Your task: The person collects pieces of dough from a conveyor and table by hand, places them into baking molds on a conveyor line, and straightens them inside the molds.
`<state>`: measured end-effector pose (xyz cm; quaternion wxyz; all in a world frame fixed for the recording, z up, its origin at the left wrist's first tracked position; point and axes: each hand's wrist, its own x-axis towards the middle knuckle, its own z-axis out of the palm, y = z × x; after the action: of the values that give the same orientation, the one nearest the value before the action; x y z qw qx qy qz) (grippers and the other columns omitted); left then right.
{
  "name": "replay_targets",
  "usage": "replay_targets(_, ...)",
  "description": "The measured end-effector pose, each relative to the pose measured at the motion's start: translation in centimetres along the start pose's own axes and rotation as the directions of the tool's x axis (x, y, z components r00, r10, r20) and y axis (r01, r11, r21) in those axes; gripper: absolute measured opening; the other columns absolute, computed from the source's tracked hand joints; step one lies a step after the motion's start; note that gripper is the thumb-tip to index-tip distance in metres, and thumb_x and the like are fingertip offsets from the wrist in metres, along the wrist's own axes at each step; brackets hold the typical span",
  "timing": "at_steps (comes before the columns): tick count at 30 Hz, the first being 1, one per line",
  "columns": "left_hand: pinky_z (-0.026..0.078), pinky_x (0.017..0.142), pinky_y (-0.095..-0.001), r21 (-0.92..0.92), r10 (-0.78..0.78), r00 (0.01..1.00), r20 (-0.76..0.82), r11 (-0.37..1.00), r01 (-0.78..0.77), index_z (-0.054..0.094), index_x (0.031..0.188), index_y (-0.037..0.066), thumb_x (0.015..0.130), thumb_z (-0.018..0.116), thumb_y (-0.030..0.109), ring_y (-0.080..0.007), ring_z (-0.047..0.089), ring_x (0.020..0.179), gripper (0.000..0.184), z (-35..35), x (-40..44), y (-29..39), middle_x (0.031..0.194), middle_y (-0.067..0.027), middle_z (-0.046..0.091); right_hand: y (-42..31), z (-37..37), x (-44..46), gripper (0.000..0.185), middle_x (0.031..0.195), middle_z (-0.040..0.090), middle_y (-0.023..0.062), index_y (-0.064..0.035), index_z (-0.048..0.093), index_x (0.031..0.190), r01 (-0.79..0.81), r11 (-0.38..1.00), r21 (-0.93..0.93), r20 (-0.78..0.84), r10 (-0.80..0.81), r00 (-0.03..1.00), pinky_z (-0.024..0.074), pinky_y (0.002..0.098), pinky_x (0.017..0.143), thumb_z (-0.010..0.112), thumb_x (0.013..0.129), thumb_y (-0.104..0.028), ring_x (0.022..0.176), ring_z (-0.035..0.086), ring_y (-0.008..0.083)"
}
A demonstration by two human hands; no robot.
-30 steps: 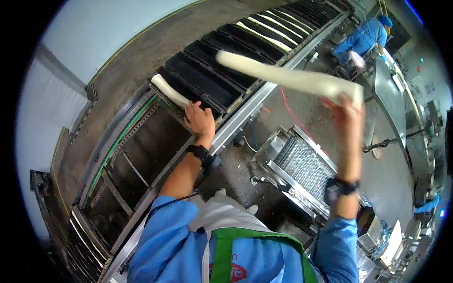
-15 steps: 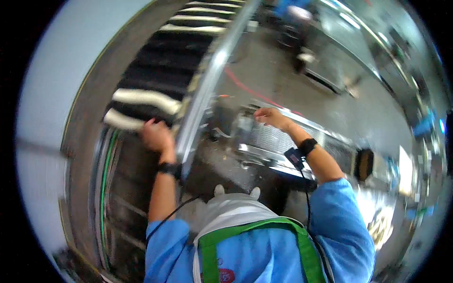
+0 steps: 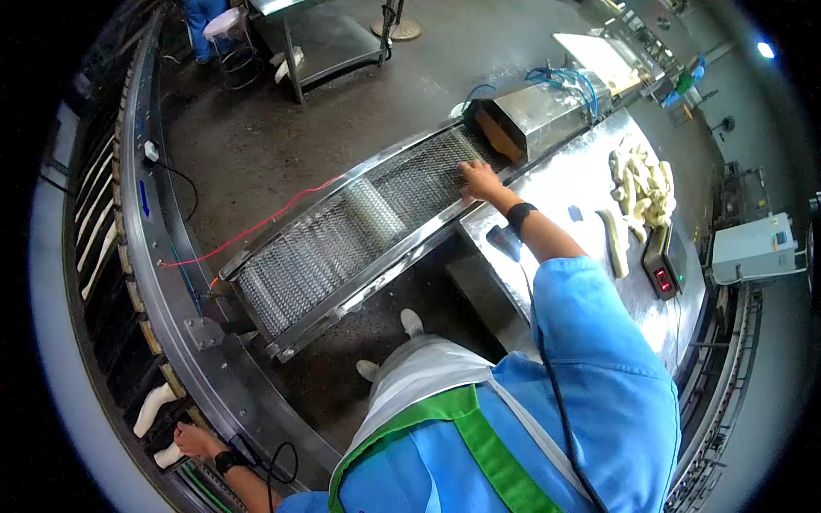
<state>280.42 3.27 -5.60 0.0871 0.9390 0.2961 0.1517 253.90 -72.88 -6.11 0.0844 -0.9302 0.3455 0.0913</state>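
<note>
At the lower left, my left hand point(image 3: 197, 441) has its fingers curled at the end of a short-looking pale dough strip point(image 3: 168, 455), part of it hidden by the hand. Beside it on the dark slatted conveyor point(image 3: 120, 376) lies another curved dough strip point(image 3: 156, 409). My right hand point(image 3: 481, 179) is held out over the near edge of a metal mesh conveyor point(image 3: 342, 235), fingers apart and nothing in them. A black band and a small dark device are strapped at the right wrist.
On the steel table point(image 3: 564, 222) at right are heaped pale dough pieces point(image 3: 641, 188), a single long piece point(image 3: 614, 244) and a scale with red digits point(image 3: 663, 278). A metal housing point(image 3: 547, 120) caps the mesh conveyor. A stool point(image 3: 227, 30) and a person's blue-clad legs point(image 3: 203, 26) stand behind.
My view has swung right, bringing the table and dough heap into sight. My right hand has moved along the mesh conveyor towards its housing. My left hand stays by the dough strip.
</note>
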Motion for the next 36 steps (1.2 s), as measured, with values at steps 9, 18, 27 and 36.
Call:
replay_targets(9,0.036,0.076,-0.0413,0.033,0.027,0.990,-0.141,0.999,-0.022,0.054,0.092,0.006,0.077,0.044,0.040,-0.0331,0.047,0.087,0.039,-4.0,-3.0,2.7,0.095,-0.0162,0.051,3.9,0.0,3.7,0.046,0.117,0.033,0.0066,-0.0240,0.041,0.111,-0.133,0.893,-0.430,-0.191,0.054,0.980,0.0425,0.0398,0.070,0.055,0.068,-0.018,0.099,0.042,0.0279)
replay_targets(18,0.037,0.077,-0.0368,-0.315,0.039,0.989,-0.146,0.945,-0.084,0.059,0.084,0.003,0.072,0.053,0.021,-0.0303,0.049,0.083,0.023,-5.4,-4.6,2.6,0.090,-0.0136,0.055,1.8,-4.3,6.5,0.034,0.092,0.050,0.0186,-0.0092,0.048,0.102,0.223,0.879,-0.422,0.082,-0.208,0.975,0.0437,0.0393,0.064,0.051,0.069,-0.015,0.078,0.053,0.0333)
replay_targets(27,0.022,0.090,-0.0474,-0.206,-0.157,0.977,-0.145,0.971,0.126,0.047,0.096,0.011,0.073,0.047,0.029,-0.0279,0.020,0.117,0.029,-5.0,-6.0,2.3,0.123,-0.0104,0.031,-14.0,-24.1,0.0,0.029,0.088,0.050,0.0050,-0.0015,0.046,0.097,0.413,0.602,0.684,-0.134,-0.452,0.882,0.0412,0.0229,0.055,0.055,0.070,-0.007,0.072,0.048,0.0100)
replay_targets(36,0.019,0.092,-0.0473,-0.267,-0.168,0.970,-0.175,0.956,0.118,0.048,0.095,0.010,0.074,0.045,0.027,-0.0270,0.022,0.117,0.027,-7.7,-7.6,1.2,0.123,-0.0086,0.032,-39.3,-27.2,-8.5,0.041,0.093,0.050,0.0073,-0.0045,0.041,0.105,0.587,-0.112,0.802,-0.503,-0.656,0.563,0.0460,0.0274,0.060,0.054,0.070,-0.021,0.078,0.052,0.0169)
